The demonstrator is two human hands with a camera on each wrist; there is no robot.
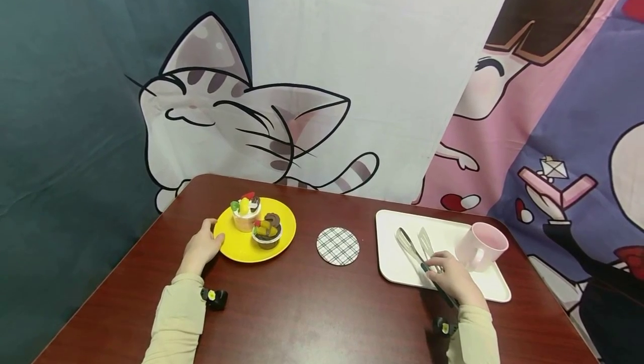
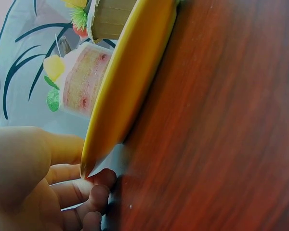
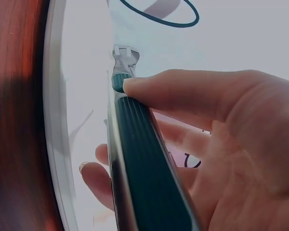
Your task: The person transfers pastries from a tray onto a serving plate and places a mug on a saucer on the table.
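On the left, a yellow plate (image 1: 230, 245) carries two small cakes. One is a pink and cream cake cup (image 1: 246, 222) topped with fruit; the other is a brown cupcake (image 1: 267, 239). My left hand (image 1: 202, 245) pinches the plate's near-left rim, thumb over the edge and fingers beneath it, as the left wrist view shows. At the right, my right hand (image 1: 455, 277) grips green-handled metal tongs (image 3: 147, 159), with the thumb pressed on the ridged green grip. The tongs' two metal ends are spread over a white tray (image 1: 389, 268).
A pink mug (image 1: 482, 247) stands on the tray's right part. Between plate and tray lies a round checked coaster (image 1: 338, 246). The dark red wooden table (image 1: 312, 308) backs onto a printed cloth (image 1: 382, 73) with cartoon figures.
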